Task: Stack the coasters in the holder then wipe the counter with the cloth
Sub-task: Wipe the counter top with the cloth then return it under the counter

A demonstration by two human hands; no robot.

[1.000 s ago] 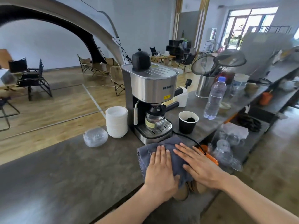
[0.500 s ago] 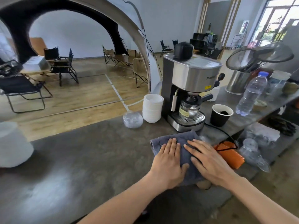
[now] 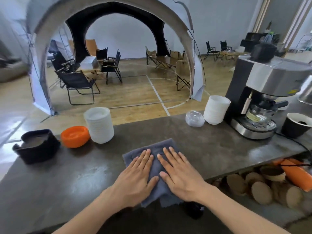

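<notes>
A grey cloth [image 3: 160,145] lies spread on the dark counter [image 3: 211,149] near its front edge. My left hand [image 3: 135,179] and my right hand [image 3: 179,174] rest side by side on the cloth, palms flat and fingers stretched out, pressing it down. At the counter's far left stands a black coaster holder [image 3: 36,152] with brown coasters [image 3: 33,142] stacked inside it. Both hands are well to the right of the holder.
Beside the holder are an orange bowl [image 3: 75,136] and a white stack of bowls [image 3: 99,127]. Further right are a clear lid [image 3: 195,119], another white stack [image 3: 217,109], a coffee machine [image 3: 263,92] and a black cup [image 3: 295,125]. Brown round items [image 3: 260,191] lie on a lower shelf.
Both hands have slid the cloth leftward along the counter, away from the coffee machine. The view has turned left, bringing the coaster holder and orange bowl into sight.
</notes>
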